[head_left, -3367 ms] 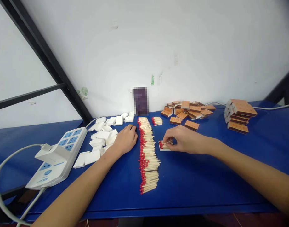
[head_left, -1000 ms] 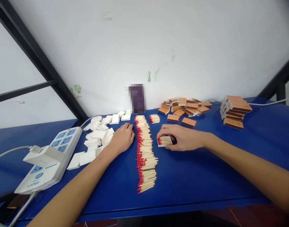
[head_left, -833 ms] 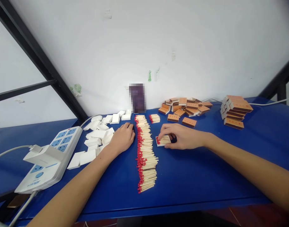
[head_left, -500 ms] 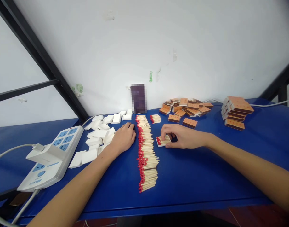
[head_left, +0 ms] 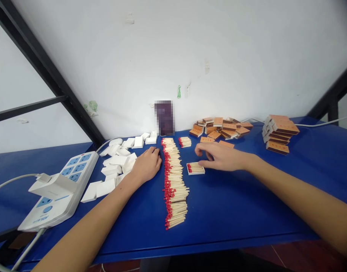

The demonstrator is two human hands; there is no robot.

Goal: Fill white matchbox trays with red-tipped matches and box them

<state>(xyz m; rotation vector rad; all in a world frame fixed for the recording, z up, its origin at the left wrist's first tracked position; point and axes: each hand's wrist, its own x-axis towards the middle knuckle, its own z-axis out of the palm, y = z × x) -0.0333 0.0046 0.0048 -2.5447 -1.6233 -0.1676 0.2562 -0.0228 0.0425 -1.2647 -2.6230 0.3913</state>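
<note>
A long row of red-tipped matches runs down the middle of the blue table. My left hand rests palm down just left of that row, fingers loosely curled, holding nothing. A small white tray filled with matches lies to the right of the row. My right hand hovers just behind and right of the tray, fingers apart and empty, close to loose orange matchbox sleeves.
White inner trays lie scattered at the left beside a white power strip with its cable. A small bundle of matches sits at the back. A stack of orange matchboxes stands at the far right. Black frame bars cross the left.
My right hand has let go of the filled tray and lifted back toward the orange sleeves. The tray stays on the table. My left hand has not moved.
</note>
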